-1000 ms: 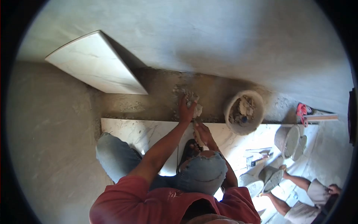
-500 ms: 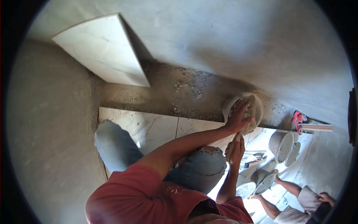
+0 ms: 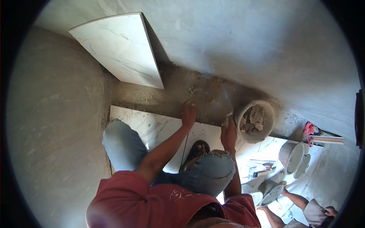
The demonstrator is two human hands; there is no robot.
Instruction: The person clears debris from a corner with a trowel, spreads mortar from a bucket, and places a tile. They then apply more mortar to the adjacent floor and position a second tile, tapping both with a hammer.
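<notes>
My left hand (image 3: 188,114) is low over the bare floor strip (image 3: 167,99), just past the edge of the laid marble-look tiles (image 3: 161,124). Its fingers look curled, and whatever they may hold is hidden. Close to the bucket's left side is my right hand (image 3: 229,133), its fingers closed, with a small pale bit at the fingertips too blurred to name. The bucket (image 3: 270,116) stands upright by the wall. Inside it lie grey mortar chunks (image 3: 255,118).
A loose marble-look tile (image 3: 118,49) leans against the wall at the left corner. More buckets (image 3: 292,155) and hand tools (image 3: 262,170) are on the tiles to the right. Another person's hand (image 3: 282,183) touches a bucket (image 3: 270,192). A pink cloth (image 3: 310,131) lies near the wall.
My left hand has left the bucket and moved left to the bare floor. The right hand has moved up beside the bucket. The bucket's tilt is gone, and less loose rubble shows on the floor.
</notes>
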